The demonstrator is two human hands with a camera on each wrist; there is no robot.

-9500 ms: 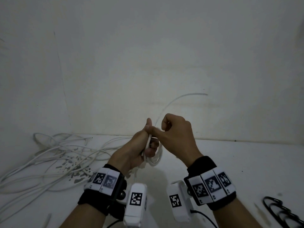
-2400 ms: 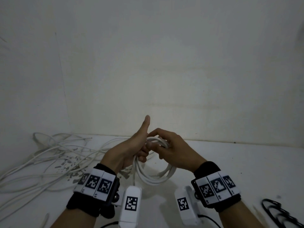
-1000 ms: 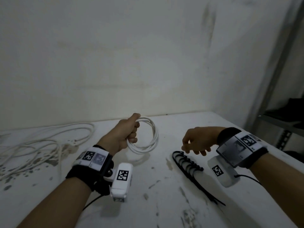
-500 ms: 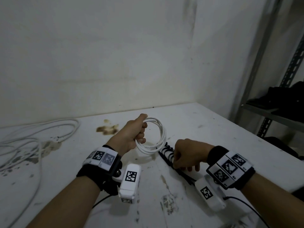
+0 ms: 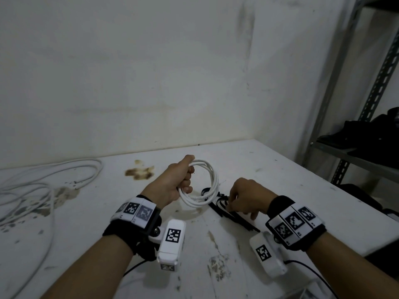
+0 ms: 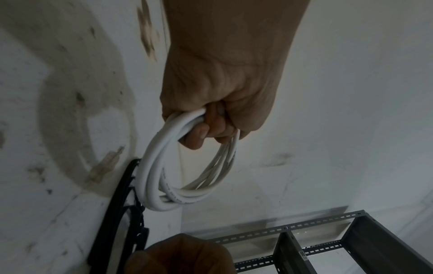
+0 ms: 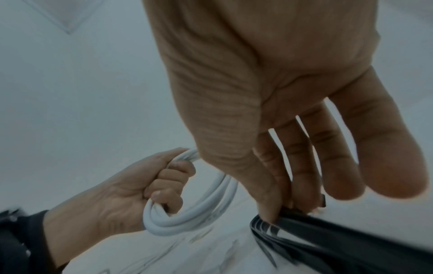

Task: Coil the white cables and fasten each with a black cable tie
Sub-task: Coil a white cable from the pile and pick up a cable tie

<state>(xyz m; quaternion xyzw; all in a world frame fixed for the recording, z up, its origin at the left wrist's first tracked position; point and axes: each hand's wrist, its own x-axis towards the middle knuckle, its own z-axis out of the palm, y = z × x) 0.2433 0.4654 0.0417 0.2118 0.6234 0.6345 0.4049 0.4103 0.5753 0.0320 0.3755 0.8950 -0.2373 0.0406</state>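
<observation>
My left hand (image 5: 185, 180) is a fist round a coiled white cable (image 5: 214, 182), held upright just above the white table (image 5: 280, 173). The coil (image 6: 168, 176) shows several loops in the left wrist view, hanging below my left hand (image 6: 211, 128). Just right of it, my right hand (image 5: 232, 203) reaches down onto a bunch of black cable ties (image 5: 237, 220) lying on the table. In the right wrist view the thumb and fingertips (image 7: 302, 196) pinch the ties (image 7: 328, 241) at their near end, beside the coil (image 7: 187, 216).
A tangle of loose white cables (image 5: 75, 184) lies at the table's far left. A grey metal shelf (image 5: 345, 154) with dark items (image 5: 371, 132) stands at the right, past the table's edge. Brown stains (image 5: 140, 172) mark the tabletop near the wall.
The cable went from being wound by both hands to a finished coil in my left hand alone. My right hand left it, swung right and came down onto the black ties.
</observation>
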